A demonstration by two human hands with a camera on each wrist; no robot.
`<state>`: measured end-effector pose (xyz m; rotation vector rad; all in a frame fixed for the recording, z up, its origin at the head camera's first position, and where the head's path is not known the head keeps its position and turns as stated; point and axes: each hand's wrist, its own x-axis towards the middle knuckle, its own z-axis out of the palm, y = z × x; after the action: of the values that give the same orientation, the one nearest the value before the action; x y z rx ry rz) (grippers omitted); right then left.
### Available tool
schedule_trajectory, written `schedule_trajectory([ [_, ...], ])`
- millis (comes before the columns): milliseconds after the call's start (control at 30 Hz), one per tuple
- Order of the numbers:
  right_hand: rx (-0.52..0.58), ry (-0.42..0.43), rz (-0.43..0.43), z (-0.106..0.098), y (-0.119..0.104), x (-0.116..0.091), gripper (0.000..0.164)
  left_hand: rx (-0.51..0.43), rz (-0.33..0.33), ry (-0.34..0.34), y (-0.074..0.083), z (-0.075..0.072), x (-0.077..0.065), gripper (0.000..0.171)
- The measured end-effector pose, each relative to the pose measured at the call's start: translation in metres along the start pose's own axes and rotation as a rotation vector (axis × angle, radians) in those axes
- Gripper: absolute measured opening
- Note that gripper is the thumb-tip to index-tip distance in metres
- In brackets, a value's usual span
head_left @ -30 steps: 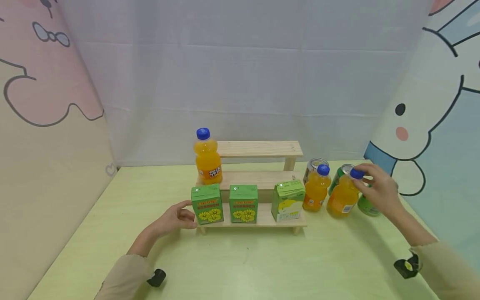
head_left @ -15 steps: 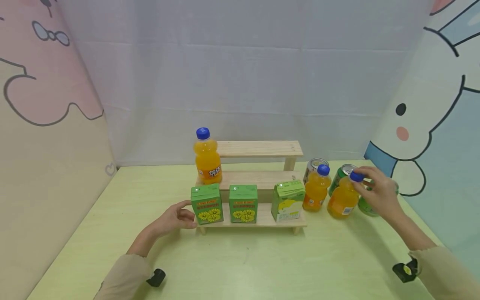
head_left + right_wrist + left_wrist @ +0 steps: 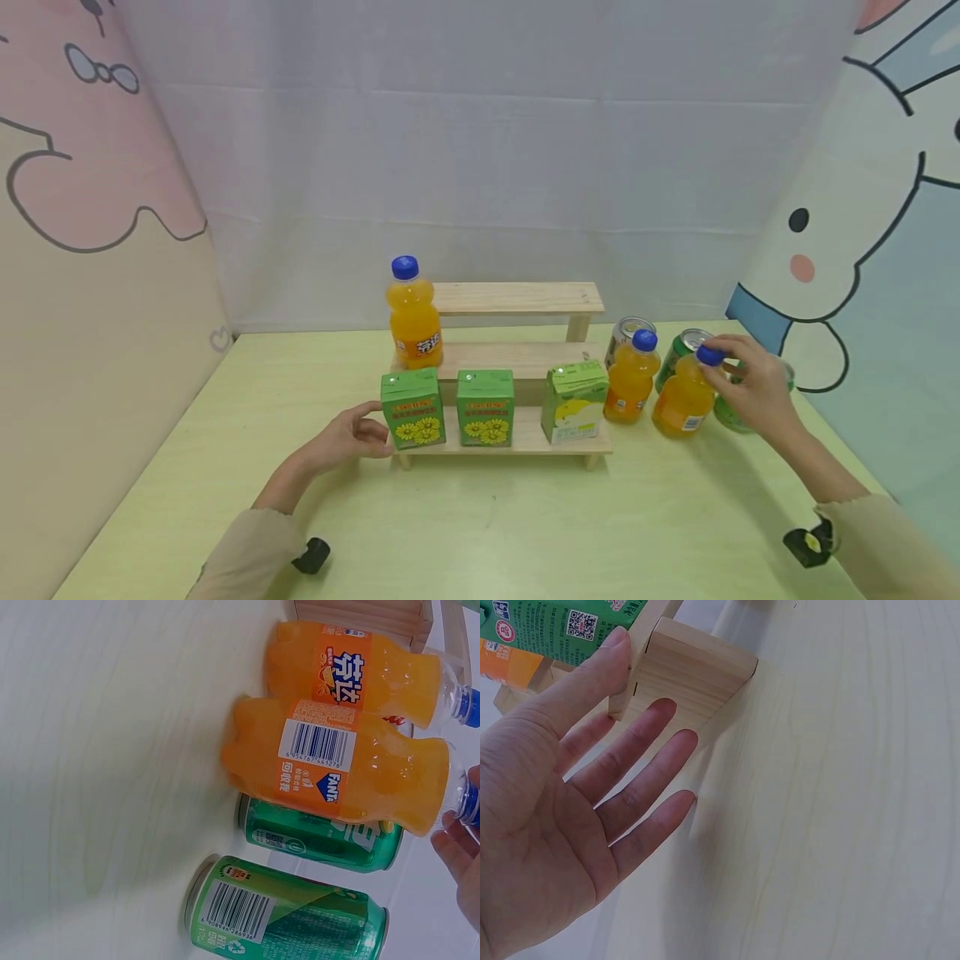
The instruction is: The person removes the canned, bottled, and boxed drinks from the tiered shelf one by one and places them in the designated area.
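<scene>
My right hand (image 3: 753, 390) pinches the blue cap of an orange soda bottle (image 3: 683, 397) standing on the table. In the right wrist view its fingertips meet the cap and neck, at the frame's edge. Beside it stands a second orange soda bottle (image 3: 632, 379). My left hand (image 3: 348, 435) is at the left end of the wooden tiered shelf (image 3: 517, 297), next to a green drink carton (image 3: 414, 410). In the left wrist view the thumb (image 3: 615, 639) lies against the carton and shelf edge, the other fingers spread and nearly straight.
Two more green cartons, one in the middle (image 3: 486, 408) and one at right (image 3: 576, 404), stand on the lowest tier. A third orange soda bottle (image 3: 416, 325) is on the middle tier's left end. Behind the table bottles are a silver-topped can (image 3: 626, 332) and green cans (image 3: 289, 915).
Almost nothing differs. Both hands stay in place, the right still on the bottle cap; the head view shifts very slightly.
</scene>
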<state>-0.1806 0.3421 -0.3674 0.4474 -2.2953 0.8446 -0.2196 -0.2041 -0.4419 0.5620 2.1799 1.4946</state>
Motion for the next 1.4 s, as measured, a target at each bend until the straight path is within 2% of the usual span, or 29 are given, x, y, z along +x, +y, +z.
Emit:
schedule_trajectory([
  [667,-0.038,-0.013,-0.005,-0.003,0.000,0.005,0.036,-0.012,0.007,0.000,0.002,0.001,0.000,0.074],
  [1033,-0.050,-0.007,-0.071,-0.006,-0.014,0.032,0.037,0.002,0.006,0.006,0.003,0.002,-0.001,0.074],
  [1200,-0.066,-0.017,-0.119,-0.002,-0.021,0.046,0.040,0.004,0.005,0.008,0.002,0.001,-0.001,0.074],
  [1400,-0.067,-0.045,-0.178,0.006,-0.040,0.065,0.040,-0.011,-0.001,0.005,0.001,0.001,-0.001,0.074],
])
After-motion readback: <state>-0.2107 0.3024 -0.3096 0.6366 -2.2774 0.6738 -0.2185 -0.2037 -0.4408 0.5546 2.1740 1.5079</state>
